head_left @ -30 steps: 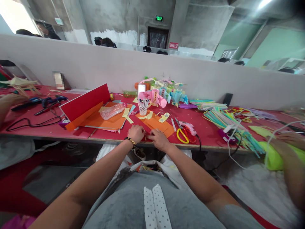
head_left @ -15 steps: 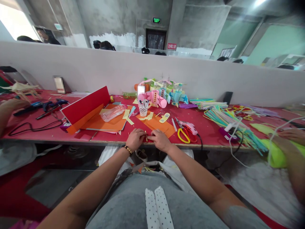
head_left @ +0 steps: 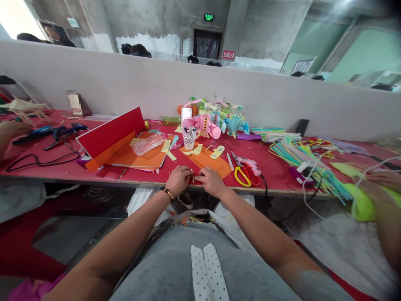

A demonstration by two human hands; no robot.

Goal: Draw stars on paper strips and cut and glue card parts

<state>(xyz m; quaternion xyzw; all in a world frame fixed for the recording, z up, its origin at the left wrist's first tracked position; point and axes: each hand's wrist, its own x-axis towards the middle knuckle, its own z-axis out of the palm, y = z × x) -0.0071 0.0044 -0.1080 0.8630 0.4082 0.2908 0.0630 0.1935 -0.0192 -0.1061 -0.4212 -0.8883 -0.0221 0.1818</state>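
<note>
Yellow strip sits between two inward-turned hands

- A pale partition is set along the back edge of the red table.
- Near that back edge, pink and blue paper-and-bottle aeroplanes are clustered.
- A wooden model is placed toward the table's left end.
- A black cord is looped by the front edge, on the left.
- Pastel fuzzy sticks are heaped on the right, some ends spread past the front edge.
- Beside them, a purple box is stood near the front edge.
- Beyond the partition, a dark door is topped by a green exit sign; a red sign is fixed beside it.
</note>
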